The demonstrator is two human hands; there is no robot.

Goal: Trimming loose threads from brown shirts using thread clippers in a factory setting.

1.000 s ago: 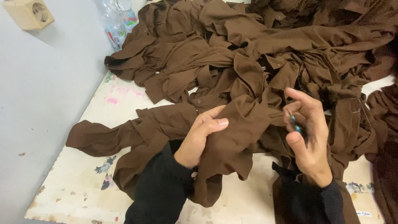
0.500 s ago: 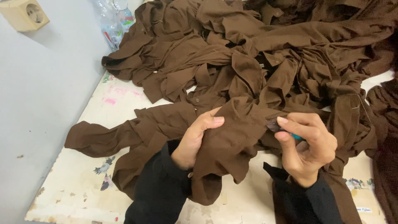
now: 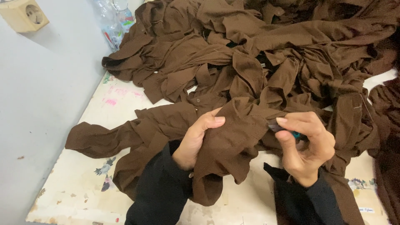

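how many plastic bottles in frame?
2 visible: a clear bottle with a coloured label at the table's far left corner, against the wall, and a second bottle just right of it, partly behind the brown garment pile. More may be hidden under it.

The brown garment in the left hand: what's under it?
Under the brown garment the cream, paint-stained table shows around its edges. The left hand grips a fold from beneath; its palm and the tabletop directly below are covered.
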